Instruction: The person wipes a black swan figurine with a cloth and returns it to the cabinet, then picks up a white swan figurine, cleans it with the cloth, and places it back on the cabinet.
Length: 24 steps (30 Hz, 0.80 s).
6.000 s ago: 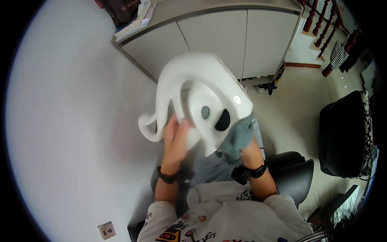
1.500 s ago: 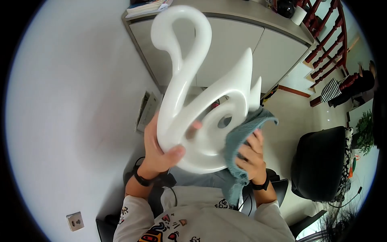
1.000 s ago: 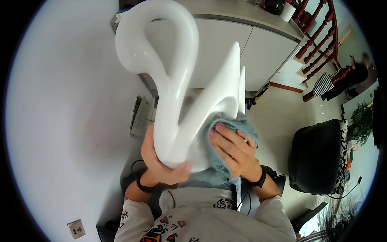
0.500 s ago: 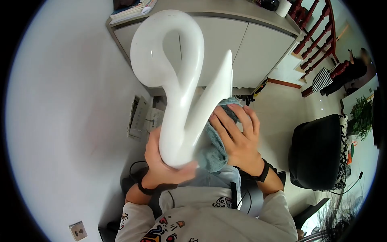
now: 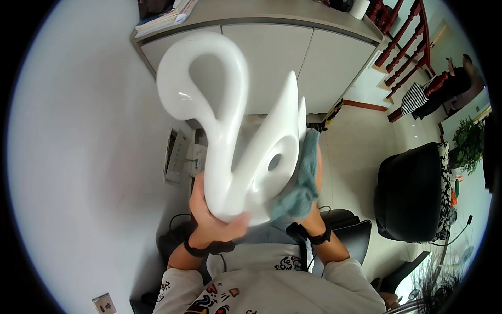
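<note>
A glossy white swan figurine with a looped neck, upright tail and a small hole in its wing is held up in front of me. My left hand grips its lower front, thumb across the base. At the swan's rear, a grey-green cloth presses against its side and tail end. My right hand is behind the cloth and holds it; most of its fingers are hidden by cloth and swan. Each wrist wears a black band.
A grey cabinet stands ahead, with papers and a white roll on top. The wall is close on my left. A black chair stands right. Farther off are red stair railings and a person.
The swan has turned, so its wing and hole now show. My right hand and the cloth have moved from its near side round to its rear, hiding the fingers.
</note>
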Tool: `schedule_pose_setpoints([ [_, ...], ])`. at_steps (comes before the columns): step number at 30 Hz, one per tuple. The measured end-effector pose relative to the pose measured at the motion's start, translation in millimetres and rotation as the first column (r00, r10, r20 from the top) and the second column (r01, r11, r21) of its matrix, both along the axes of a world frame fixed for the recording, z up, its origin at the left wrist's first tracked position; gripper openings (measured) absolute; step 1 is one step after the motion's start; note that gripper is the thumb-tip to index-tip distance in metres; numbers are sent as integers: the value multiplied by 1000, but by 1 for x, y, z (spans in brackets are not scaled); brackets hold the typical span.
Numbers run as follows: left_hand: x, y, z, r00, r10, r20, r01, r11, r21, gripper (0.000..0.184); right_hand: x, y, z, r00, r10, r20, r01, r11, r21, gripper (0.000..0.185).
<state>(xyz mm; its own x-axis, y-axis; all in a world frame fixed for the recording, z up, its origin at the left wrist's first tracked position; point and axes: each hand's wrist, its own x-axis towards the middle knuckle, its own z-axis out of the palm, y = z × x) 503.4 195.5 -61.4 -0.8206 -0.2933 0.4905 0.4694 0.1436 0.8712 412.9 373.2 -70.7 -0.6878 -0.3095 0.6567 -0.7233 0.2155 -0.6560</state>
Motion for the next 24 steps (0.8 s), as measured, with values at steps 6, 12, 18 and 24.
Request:
schedule_pose_setpoints([
  [6, 1, -17, 4, 985, -166, 40, 166, 986, 5, 73, -10, 12, -32, 651, 430, 626, 29, 809, -587, 41],
  [12, 9, -25, 1, 969, -225, 102, 221, 974, 55, 76, -20, 6, -10, 714, 409, 569, -15, 821, -571, 29],
  [18, 14, -31, 2, 934, -298, 199, 281, 954, 106, 75, -24, 4, 11, 837, 294, 462, 25, 823, -568, 24],
  [24, 6, -34, -2, 893, -376, 248, 353, 926, 133, 69, -41, 24, 26, 831, 368, 417, -148, 869, -472, 36],
])
